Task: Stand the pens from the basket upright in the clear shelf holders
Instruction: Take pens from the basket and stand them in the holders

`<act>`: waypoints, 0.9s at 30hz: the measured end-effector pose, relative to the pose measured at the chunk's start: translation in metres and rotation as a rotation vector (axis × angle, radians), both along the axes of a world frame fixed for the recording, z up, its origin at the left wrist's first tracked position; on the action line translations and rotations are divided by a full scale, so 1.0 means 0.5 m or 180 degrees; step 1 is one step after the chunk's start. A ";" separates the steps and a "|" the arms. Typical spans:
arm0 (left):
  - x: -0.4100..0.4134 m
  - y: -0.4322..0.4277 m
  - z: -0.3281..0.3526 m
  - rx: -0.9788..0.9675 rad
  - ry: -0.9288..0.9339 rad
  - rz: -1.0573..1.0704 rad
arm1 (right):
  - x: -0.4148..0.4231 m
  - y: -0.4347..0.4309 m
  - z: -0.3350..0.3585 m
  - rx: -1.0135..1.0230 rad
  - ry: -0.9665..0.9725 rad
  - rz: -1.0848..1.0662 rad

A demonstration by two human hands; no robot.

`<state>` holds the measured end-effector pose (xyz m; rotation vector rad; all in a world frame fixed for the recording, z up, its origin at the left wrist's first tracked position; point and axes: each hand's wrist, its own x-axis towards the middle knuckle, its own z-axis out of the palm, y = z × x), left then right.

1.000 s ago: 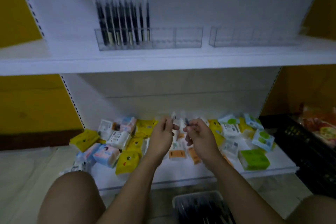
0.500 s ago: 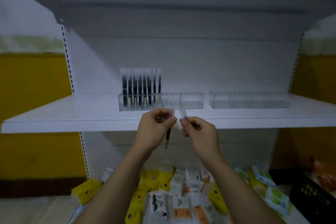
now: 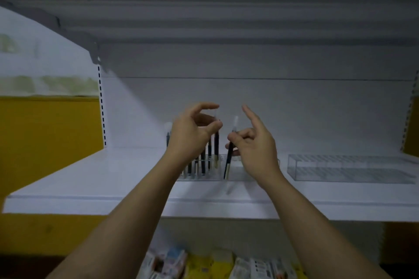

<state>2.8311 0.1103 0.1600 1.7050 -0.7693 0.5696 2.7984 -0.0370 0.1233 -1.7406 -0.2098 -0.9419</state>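
Head view:
- The person's left hand [image 3: 195, 135] is pinching the clear cap of the rightmost standing pen [image 3: 216, 142] between the thumb and curled fingers. The index finger is arching over the top.
- That pen is standing upright in the left clear plastic holder [image 3: 204, 176], at the right end of a row of black pens [image 3: 203, 163] seated in it. The hand and wrist are covering most of the row.
- The right hand [image 3: 257, 145] is gripping a slim black pen with a clear cap [image 3: 229, 156] between the thumb and bent middle fingers. Its index finger is pointing straight up, touching nothing.
- The gripped pen is leaning slightly, cap up. Its pale lower tip is sitting at the left holder's front wall, just right of the row. Cannot tell whether the tip is inside a slot or in front of the wall.
- The two hands are hovering close together but not touching.
- A second clear plastic holder [image 3: 349, 169] is sitting well to the right on the same white metal shelf [image 3: 90, 183].
- Yellow and white packets [image 3: 204, 265] are lying on a lower level below the shelf edge, blurred.
- A yellow wall [image 3: 49, 142] is showing beside the shelving.
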 end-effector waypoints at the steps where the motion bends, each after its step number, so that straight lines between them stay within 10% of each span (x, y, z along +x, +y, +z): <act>1: 0.010 -0.001 0.009 0.0026 -0.0088 0.0062 | 0.011 0.001 0.011 -0.0122 -0.0012 -0.0055; 20: 0.126 -0.024 0.016 0.0337 -0.0404 0.0803 | 0.152 -0.029 0.019 -0.0246 -0.0092 -0.0185; 27: 0.121 -0.013 0.030 0.0511 -0.0392 0.0790 | 0.143 -0.030 -0.005 -0.1532 0.0401 -0.0224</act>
